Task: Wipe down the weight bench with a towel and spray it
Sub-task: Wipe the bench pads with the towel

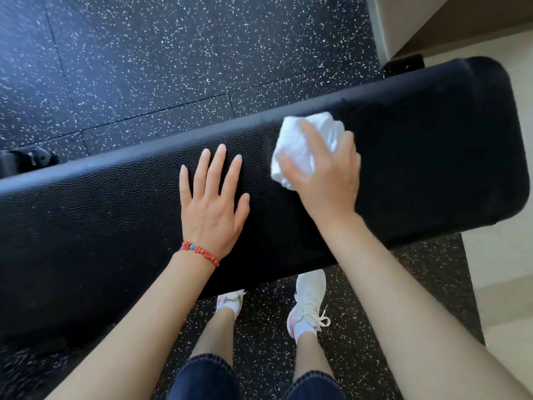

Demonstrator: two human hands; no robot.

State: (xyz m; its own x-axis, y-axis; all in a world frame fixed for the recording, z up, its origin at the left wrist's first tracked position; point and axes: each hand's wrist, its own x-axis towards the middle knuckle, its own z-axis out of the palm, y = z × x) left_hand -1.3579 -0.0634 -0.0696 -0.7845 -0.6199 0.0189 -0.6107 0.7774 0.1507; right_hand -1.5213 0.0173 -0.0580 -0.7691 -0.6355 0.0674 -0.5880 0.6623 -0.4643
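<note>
A long black padded weight bench (432, 157) runs across the view from lower left to upper right. My left hand (212, 203) lies flat on the pad near its middle, fingers straight and spread. To its right, my right hand (326, 174) grips a crumpled white towel (302, 140) and presses it on the pad. The hand looks blurred. No spray bottle is in view.
Black rubber floor with white specks (173, 53) surrounds the bench. A black bench foot (26, 160) shows at the left, another (403, 66) at the far right end. A pale wall and light floor (504, 269) lie to the right. My white shoes (308, 304) stand under the near edge.
</note>
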